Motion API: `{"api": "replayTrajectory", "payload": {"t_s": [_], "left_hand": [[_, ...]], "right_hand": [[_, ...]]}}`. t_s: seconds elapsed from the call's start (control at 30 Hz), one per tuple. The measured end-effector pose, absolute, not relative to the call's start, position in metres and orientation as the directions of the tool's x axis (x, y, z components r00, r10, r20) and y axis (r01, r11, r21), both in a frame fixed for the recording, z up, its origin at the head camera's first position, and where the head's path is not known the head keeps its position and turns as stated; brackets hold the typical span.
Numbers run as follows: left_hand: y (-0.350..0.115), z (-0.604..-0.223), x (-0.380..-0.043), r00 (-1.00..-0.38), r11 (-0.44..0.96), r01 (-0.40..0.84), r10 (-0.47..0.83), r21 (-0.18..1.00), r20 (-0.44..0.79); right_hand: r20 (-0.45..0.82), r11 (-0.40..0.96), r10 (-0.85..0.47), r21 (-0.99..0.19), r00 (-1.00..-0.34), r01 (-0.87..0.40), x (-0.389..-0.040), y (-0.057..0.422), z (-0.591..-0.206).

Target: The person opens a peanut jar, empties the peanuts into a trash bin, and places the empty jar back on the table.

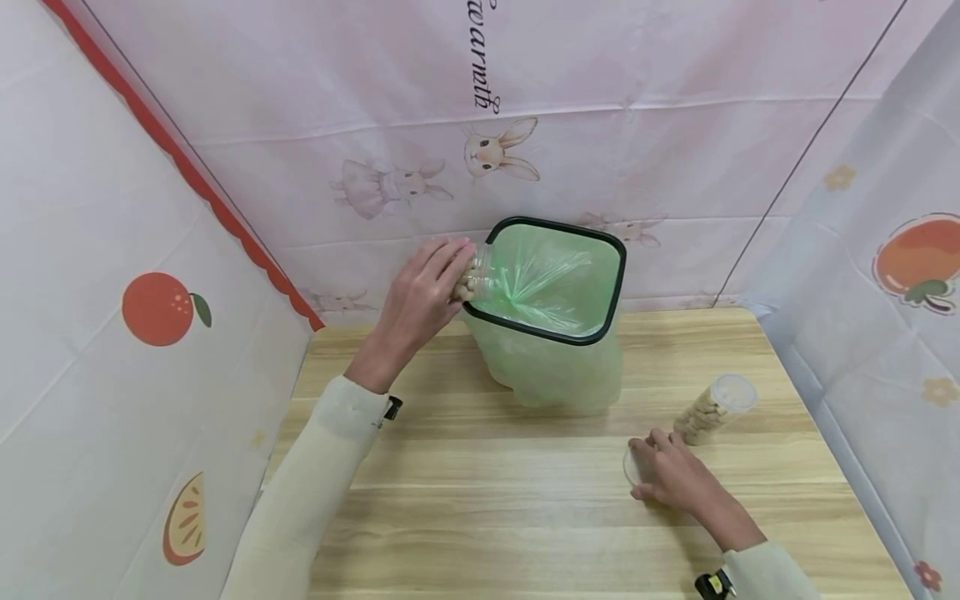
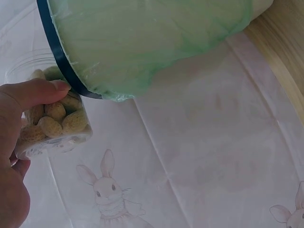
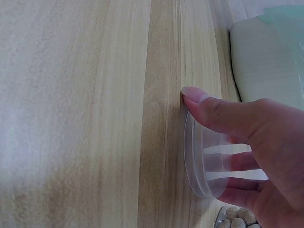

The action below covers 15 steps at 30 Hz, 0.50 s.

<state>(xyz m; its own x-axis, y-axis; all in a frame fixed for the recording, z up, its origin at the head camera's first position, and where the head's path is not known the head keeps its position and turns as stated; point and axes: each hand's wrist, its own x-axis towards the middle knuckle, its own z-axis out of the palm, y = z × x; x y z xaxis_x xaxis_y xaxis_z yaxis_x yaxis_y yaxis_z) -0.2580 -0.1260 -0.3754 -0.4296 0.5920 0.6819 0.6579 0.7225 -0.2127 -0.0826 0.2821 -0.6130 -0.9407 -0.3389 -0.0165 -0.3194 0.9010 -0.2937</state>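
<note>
My left hand [image 1: 429, 292] grips a clear plastic jar [image 2: 71, 135] holding tan nuts [image 2: 54, 111] that look like peanuts in their shells. The jar lies tipped on its side, its mouth over the left rim of the bin. That bin [image 1: 551, 337] has a black rim and a pale green plastic bag as liner. On the right, my right hand [image 1: 675, 473] holds a clear round lid [image 3: 192, 156] by its edge, thumb on one side and fingers on the other, close at the tabletop. Right behind that hand stands a second jar [image 1: 708, 414] of the same nuts, its top covered.
The wood-grain table [image 1: 480, 517] runs up to a pink rabbit-print cloth [image 1: 405, 108] at the back. White printed cloths hang at the left [image 1: 67, 400] and right. The bin stands near the table's back edge.
</note>
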Motion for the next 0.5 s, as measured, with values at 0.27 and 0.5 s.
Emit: {"api": "replayTrajectory", "payload": {"t_s": [0.27, 0.5], "left_hand": [[-0.1262, -0.377, -0.2603, -0.421, 0.719, 0.664, 0.585, -0.204, 0.693], [-0.125, -0.3768, -0.2619, -0.4, 0.716, 0.658, 0.595, -0.233, 0.697]], "right_hand": [[-0.014, 0.898, -0.341, -0.3, -0.94, -0.322, -0.0826, 0.28, -0.6122], [-0.005, 0.898, -0.349, -0.287, -0.937, -0.333, -0.0839, 0.2804, -0.6142]]}}
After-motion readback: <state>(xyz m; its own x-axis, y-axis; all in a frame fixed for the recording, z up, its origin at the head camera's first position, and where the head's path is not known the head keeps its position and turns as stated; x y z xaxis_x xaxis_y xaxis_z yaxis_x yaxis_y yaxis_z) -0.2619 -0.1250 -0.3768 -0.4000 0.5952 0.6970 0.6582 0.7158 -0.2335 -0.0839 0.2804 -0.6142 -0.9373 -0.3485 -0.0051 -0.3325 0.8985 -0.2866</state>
